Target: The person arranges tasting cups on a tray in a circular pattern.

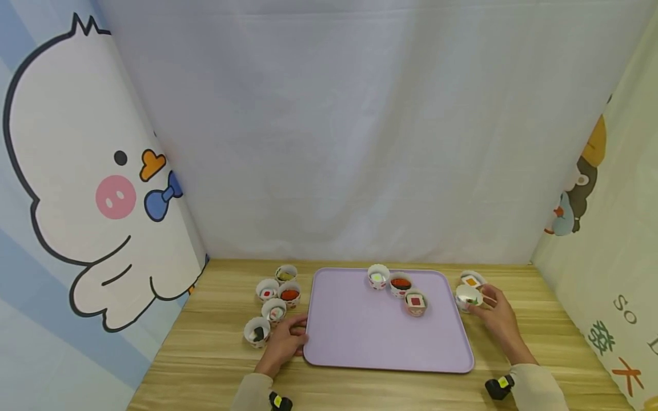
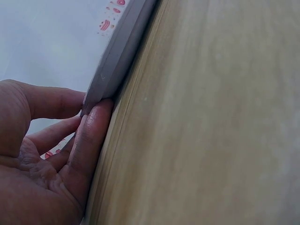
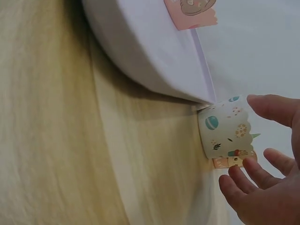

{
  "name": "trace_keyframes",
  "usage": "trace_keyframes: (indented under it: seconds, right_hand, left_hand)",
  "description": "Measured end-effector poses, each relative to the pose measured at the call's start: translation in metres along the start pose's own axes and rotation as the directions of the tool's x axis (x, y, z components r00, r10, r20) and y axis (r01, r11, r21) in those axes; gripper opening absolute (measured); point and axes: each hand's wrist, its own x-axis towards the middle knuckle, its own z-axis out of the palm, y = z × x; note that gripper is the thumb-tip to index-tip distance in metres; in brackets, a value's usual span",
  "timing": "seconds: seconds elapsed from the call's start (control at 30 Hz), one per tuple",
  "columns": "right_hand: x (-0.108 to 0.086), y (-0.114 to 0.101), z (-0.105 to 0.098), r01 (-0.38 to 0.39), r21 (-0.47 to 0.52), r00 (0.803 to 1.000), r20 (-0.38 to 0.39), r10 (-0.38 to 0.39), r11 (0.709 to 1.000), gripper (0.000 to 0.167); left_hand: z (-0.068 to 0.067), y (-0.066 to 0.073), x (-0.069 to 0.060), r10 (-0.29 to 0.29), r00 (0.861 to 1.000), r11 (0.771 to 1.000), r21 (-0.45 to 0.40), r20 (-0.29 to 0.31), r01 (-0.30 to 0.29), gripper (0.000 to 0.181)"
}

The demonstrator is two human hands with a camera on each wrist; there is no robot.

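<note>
The lilac tray lies on the wooden table. My left hand is at its left edge; in the left wrist view the thumb and a finger pinch the rim from both sides. Just beyond the tray's right edge stands a white patterned paper cup with white and green contents. My right hand is beside it, thumb and fingers spread about its rim without a visible firm hold. Behind sits another paper cup with an orange-centred piece. Three cups stand on the tray, including a pink one.
Left of the tray several paper cups stand in a group, among them one with red-orange contents and one with a dark piece. A white cup is near the tray's back edge. A pale curtain hangs behind the table.
</note>
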Motion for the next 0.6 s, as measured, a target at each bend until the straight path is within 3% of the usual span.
trace_keyframes:
  seconds: [0.6]
  right_hand:
    - [0.013,0.014,0.009,-0.015,0.027,1.000,0.020,0.014,1.000,0.079]
  left_hand:
    - [0.000,-0.003,0.000,-0.014,1.000,1.000,0.006,0.005,0.014,0.053]
